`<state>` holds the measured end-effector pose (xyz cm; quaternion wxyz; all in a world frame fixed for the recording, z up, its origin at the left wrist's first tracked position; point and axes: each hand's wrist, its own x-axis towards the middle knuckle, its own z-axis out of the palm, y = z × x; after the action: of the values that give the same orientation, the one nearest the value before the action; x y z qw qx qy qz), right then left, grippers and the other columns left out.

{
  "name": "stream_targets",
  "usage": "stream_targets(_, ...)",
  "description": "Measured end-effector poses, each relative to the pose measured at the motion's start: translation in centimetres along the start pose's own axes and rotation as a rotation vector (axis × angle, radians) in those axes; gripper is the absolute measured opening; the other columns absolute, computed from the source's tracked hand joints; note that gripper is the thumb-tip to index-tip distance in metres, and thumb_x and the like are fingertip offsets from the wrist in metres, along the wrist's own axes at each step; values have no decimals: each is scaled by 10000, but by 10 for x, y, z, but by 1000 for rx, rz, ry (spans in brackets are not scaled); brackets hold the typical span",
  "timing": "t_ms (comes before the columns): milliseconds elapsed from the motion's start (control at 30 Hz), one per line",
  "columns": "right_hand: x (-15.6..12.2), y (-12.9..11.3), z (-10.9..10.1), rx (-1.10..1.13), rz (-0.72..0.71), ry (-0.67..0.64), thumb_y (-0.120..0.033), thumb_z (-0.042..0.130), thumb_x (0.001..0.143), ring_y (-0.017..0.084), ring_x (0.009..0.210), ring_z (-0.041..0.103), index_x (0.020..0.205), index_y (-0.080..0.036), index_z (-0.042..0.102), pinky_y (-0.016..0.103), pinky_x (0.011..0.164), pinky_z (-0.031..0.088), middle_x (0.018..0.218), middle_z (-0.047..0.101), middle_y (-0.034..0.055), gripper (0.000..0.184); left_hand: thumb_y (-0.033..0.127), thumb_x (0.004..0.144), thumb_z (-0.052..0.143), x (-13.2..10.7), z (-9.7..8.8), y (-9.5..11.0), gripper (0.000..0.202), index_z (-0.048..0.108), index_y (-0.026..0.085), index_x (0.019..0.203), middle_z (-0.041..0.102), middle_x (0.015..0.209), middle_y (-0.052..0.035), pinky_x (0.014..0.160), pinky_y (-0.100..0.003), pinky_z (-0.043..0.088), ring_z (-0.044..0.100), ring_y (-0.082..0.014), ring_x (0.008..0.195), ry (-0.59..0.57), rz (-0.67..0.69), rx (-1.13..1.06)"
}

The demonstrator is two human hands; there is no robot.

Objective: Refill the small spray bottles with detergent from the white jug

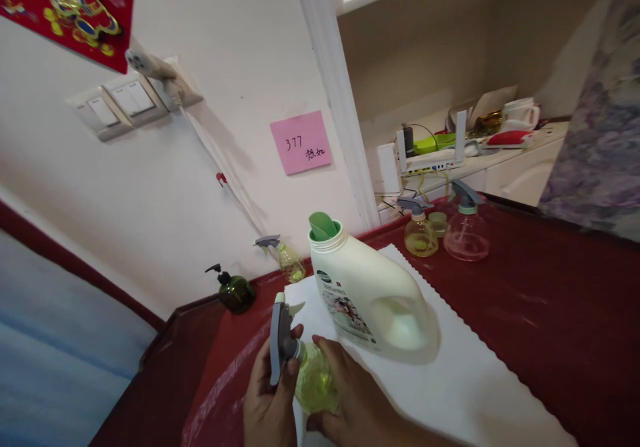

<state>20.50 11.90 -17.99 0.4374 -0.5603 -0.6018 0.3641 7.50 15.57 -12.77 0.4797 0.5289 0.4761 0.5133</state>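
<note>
My left hand (273,387) pinches the grey trigger head (281,343) of a small spray bottle, with thumb and fingers around its collar. Fingers of my right hand (355,390) wrap the bottle's yellow-green clear body (315,380), which is tilted. The head sits at the bottle's neck; whether it is fully screwed on I cannot tell. Just beyond my hands stands a large pale green detergent jug (370,293), uncapped, a green spout (324,227) showing in its mouth. Under the jug lies a white sheet (480,373) with a scalloped edge.
Against the wall are a dark green pump bottle (237,293) and a yellowish spray bottle (291,263). At the right stand another yellow spray bottle (421,237), a small green cap (438,223) and a pink spray bottle (467,233). A white router (433,163) sits on the shelf behind.
</note>
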Motion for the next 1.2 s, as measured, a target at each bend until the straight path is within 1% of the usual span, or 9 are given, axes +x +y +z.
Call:
stream_targets(300,-3,-11,-7,-22,32,-13,-93,846,592,312,1391,487,1515,-135,393,424,1173,381,1513,510,175,1029,552,790,778,-1,-6,1,543,667,239,1220,750,1244,-91,946,-288,569,695,-260,1162,-74,83,121)
stream_targets(500,-4,-9,-5,17,-4,2,-87,832,584,318,1372,504,1514,-165,393,447,1165,399,1490,534,156,1032,567,847,706,0,-8,-1,467,717,263,1201,740,1259,-74,1032,-366,533,651,-297,1229,-134,143,195)
stream_targets(600,-4,3,4,17,-27,33,-91,816,586,345,1456,402,1545,-134,308,493,1210,340,1576,422,202,1086,578,869,670,6,-12,-9,486,702,274,1247,724,1291,-74,1079,-402,498,631,-307,1254,-172,169,242)
stream_targets(700,-9,17,12,-22,-195,260,-113,766,667,338,1488,344,1558,-195,220,514,1202,353,1611,349,182,1047,615,878,630,9,-16,-17,513,702,269,1250,729,1277,-88,1077,-422,495,640,-317,1234,-187,172,258)
stream_targets(800,-18,12,2,-88,-498,529,-155,663,824,236,1303,524,1443,-244,358,375,1079,475,1389,522,105,696,640,862,634,9,-16,-22,524,719,267,1220,733,1265,-93,1071,-423,500,639,-324,1228,-196,132,231)
stream_targets(867,-20,-7,-14,-142,-643,590,-151,593,892,189,1142,573,1310,-230,475,312,991,495,1194,572,64,442,625,857,653,8,-14,-22,508,722,273,1217,727,1275,-85,1090,-415,483,628,-318,1240,-202,109,191)
stream_targets(933,-16,-34,-34,-266,-725,582,-112,543,926,189,1137,555,1256,-203,529,329,1014,459,1160,594,65,343,605,857,669,7,-12,-21,485,732,270,1201,727,1268,-81,1112,-414,461,618,-317,1250,-215,105,143)
stream_targets(1067,10,-77,-62,-708,-821,399,-85,506,968,274,1372,437,1406,-164,493,485,1146,331,1446,563,114,445,583,876,659,8,-9,-19,468,730,259,1205,715,1281,-77,1112,-418,447,598,-320,1261,-261,120,58)
stream_targets(1200,32,-98,-73,-953,-674,180,-215,655,939,287,1045,632,1145,-202,668,478,925,464,1080,719,69,207,564,872,680,8,-12,-21,437,744,231,1149,739,1211,-93,1021,-413,501,637,-316,1173,-261,76,21)
